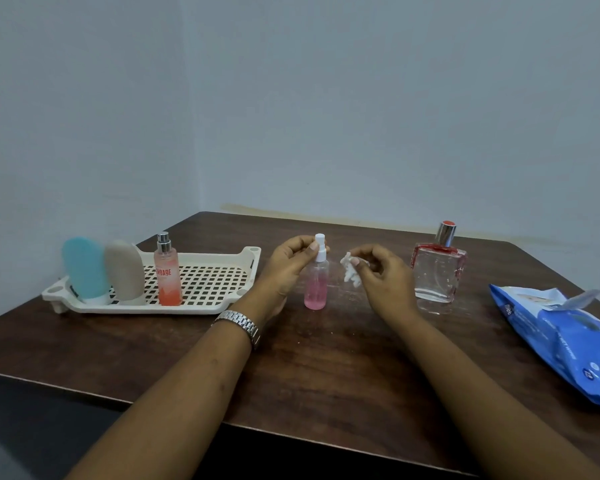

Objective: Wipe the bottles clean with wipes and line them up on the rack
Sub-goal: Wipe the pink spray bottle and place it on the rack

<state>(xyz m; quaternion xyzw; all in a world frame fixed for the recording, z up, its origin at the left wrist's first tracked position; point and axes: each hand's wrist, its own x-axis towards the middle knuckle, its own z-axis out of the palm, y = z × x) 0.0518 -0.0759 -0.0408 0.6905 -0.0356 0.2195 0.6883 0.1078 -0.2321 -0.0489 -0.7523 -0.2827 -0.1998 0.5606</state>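
In hand: pink spray bottle (pixel 316 284) and wipe (pixel 350 273)!
The left hand (pixel 291 268) pinches the bottle's top, bottle upright just right of the rack (pixel 219 282); the right hand (pixel 380 275) pinches the crumpled wipe, farther right of the rack.

Table (pixel 326 375): dark brown wood-grain top, a few pale specks near the middle.
Wall (pixel 361 98): plain pale blue-grey, with a corner behind the table's far left.
Stain (pixel 326 217): yellowish band along the wall's base.
Watch (pixel 239 325): silver link band.
Floor (pixel 32 427): dark.
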